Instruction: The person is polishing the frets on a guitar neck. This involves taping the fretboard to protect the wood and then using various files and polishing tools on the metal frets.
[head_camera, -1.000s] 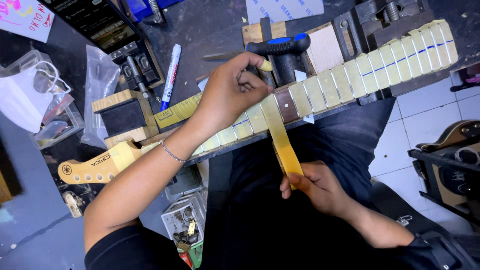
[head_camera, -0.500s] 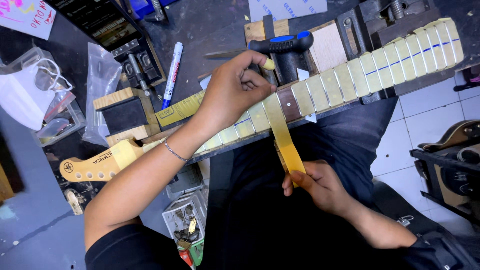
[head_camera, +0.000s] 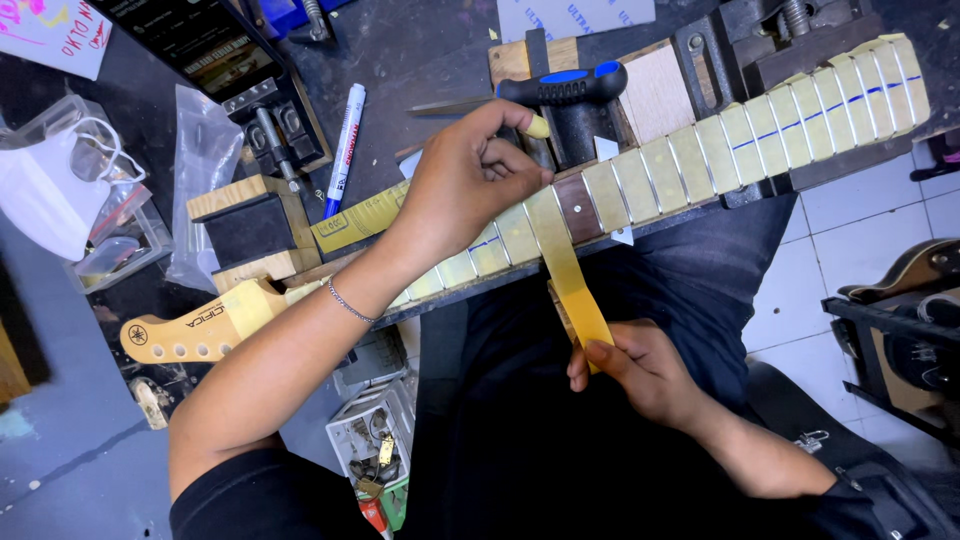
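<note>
A guitar neck (head_camera: 700, 160) lies across the workbench, its fretboard covered in strips of yellowish masking tape with one dark bare gap. My left hand (head_camera: 465, 180) rests on the neck near its middle, fingers curled and pressing the top end of a tape strip (head_camera: 565, 265) against the fretboard. My right hand (head_camera: 640, 370) is below the bench edge, over my dark trousers, pinching the lower end of that same strip, which hangs down stretched between both hands. The pale wooden headstock (head_camera: 185, 335) points left.
A blue-and-black handled tool (head_camera: 565, 88) lies behind the neck, next to a metal vise (head_camera: 770, 40). A blue-capped marker (head_camera: 343, 150), wooden blocks (head_camera: 250, 225), a plastic bag and a white face mask (head_camera: 45, 200) sit left. Another guitar body (head_camera: 920, 270) stands on the tiled floor right.
My right hand has shifted slightly along the hanging tape strip and pulled it a little tauter. My left hand stays pressed on the neck.
</note>
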